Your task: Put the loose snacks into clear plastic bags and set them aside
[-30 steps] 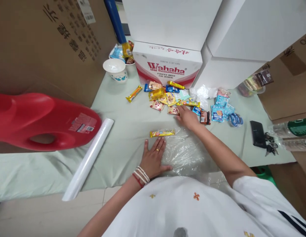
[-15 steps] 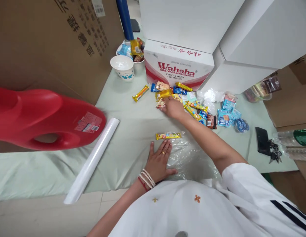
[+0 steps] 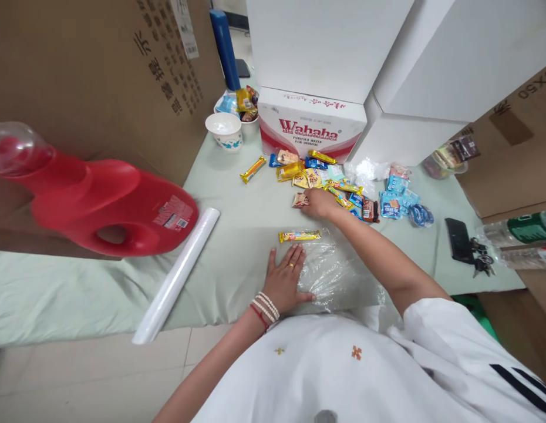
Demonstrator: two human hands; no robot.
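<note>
Head view, right hand (image 3: 319, 204) fingers pinching snack packet (image 3: 299, 200), left hand (image 3: 285, 282) spread flat.

A pale green cloth covers the worktop (image 3: 238, 217). Along its far edge stand a white Wahaha carton (image 3: 312, 124), a white paper cup (image 3: 224, 130) and scattered coloured snack packets (image 3: 343, 188). A clear plastic sheet (image 3: 339, 273) lies at the near edge, a white film roll (image 3: 178, 273) and red jug (image 3: 110, 202) toward the left edge, a black phone (image 3: 458, 238) toward the right.

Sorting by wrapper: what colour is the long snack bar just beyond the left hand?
Yellow, with small multicoloured print: snack bar, head view.
</note>
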